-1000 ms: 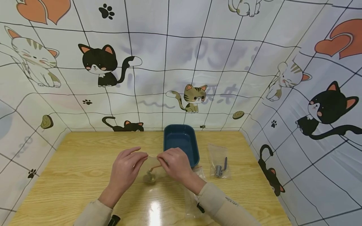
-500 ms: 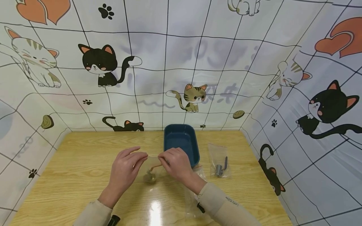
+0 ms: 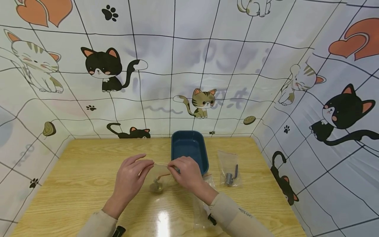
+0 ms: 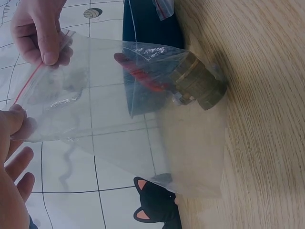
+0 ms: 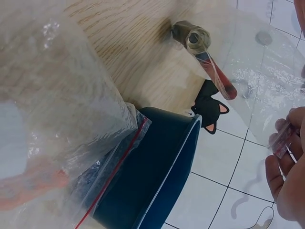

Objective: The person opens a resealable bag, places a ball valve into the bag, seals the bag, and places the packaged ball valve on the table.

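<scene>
A clear zip bag [image 4: 114, 90] with a red strip along its mouth hangs between my hands. Inside, low in the bag, lies a brass ball valve [image 4: 198, 81] with a red lever. At the left end of the mouth, my left hand [image 3: 129, 179] pinches the bag between thumb and fingers. My right hand [image 3: 186, 174] pinches the same edge farther right, in front of the blue tray [image 3: 189, 144]. The left wrist view has the mouth stretched between both hands. In the head view the valve sits close above the table or on it; I cannot tell which.
Right of the tray, another zip bag [image 3: 228, 169] holds a grey valve with a dark lever. A further clear bag [image 3: 202, 214] lies under my right forearm, with something orange [image 5: 33, 183] in it. A cat-patterned curtain borders the wooden table [image 3: 88, 164].
My right hand has shifted slightly to the right along the bag's mouth, widening the gap between the hands. My left hand has stayed almost still.
</scene>
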### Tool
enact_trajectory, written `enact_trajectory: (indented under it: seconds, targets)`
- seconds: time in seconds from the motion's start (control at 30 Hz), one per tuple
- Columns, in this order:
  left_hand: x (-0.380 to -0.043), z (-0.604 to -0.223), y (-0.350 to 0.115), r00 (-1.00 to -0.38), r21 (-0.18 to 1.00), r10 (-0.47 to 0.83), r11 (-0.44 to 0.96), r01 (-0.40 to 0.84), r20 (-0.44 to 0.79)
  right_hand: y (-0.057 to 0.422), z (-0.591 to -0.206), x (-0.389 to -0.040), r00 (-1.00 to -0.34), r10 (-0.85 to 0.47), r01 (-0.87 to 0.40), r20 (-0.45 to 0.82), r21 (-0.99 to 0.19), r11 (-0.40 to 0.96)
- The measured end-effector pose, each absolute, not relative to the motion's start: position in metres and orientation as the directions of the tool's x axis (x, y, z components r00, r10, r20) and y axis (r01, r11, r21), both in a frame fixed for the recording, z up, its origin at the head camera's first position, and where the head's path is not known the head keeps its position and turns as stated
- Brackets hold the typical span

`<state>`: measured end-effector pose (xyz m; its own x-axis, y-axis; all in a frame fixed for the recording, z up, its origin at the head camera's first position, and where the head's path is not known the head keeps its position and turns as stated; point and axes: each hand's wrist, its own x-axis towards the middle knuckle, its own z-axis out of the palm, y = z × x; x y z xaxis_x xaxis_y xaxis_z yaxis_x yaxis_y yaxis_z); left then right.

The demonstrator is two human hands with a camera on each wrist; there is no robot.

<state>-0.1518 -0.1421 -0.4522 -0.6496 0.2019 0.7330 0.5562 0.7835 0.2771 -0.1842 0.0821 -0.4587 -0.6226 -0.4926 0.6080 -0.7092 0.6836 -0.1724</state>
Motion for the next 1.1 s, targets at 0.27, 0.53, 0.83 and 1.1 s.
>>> enact_trajectory:
  seconds: [0.27, 0.53, 0.83, 1.1]
  targets:
    - [-0.1522, -0.4523, -0.1415, -0.637, 0.275, 0.202, 0.776, 0.568, 0.744, 0.0827, -0.4604, -0.1858, -0.626, -0.497, -0.707, 0.601, -0.168, 0.687]
    - [-0.1517, -0.4527, -0.1406, -0.639, 0.275, 0.205, 0.775, 0.569, 0.742, 0.0839, -0.4595, -0.1858, -0.630, -0.507, -0.709, 0.588, -0.168, 0.685]
    - [-0.1506, -0.4525, -0.1401, -0.641, 0.276, 0.205, 0.776, 0.567, 0.740, 0.0879, -0.4607, -0.1870, -0.669, -0.505, -0.683, 0.545, -0.182, 0.708]
    - [-0.1514, -0.4516, -0.1390, -0.637, 0.280, 0.200, 0.773, 0.570, 0.744, 0.0897, -0.4598, -0.1876, -0.640, -0.519, -0.691, 0.567, -0.129, 0.711]
